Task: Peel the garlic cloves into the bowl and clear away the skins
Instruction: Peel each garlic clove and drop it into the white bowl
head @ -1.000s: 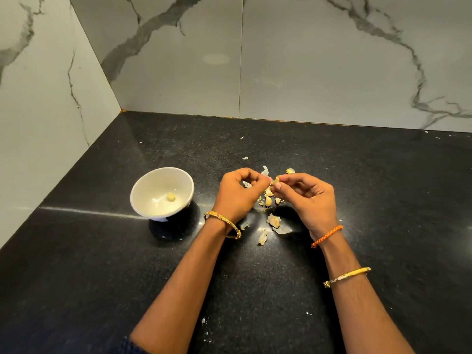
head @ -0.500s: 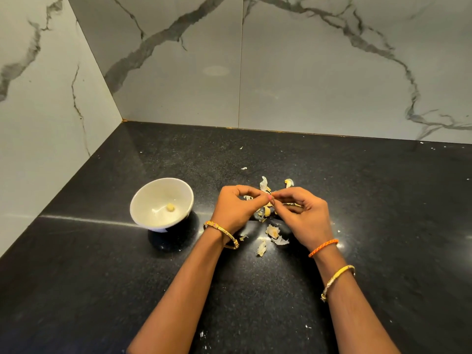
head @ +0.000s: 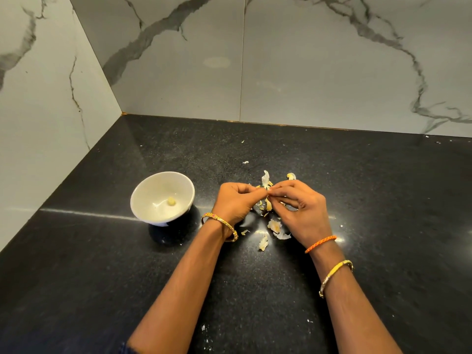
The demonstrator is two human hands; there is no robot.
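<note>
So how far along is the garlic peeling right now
Early on. Done: one peeled clove lies in the white bowl. In hand: the left hand and right hand pinch a clove between their fingertips, though little of it shows. Left: the loose skins scattered on the black counter have not been cleared, and how many unpeeled cloves remain cannot be told.

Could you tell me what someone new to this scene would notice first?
Two hands meet at the middle of the black counter: the left hand and right hand pinch a garlic clove between them. Pale skins lie scattered beneath and beside them. To the left stands a white bowl holding one peeled clove.
</note>
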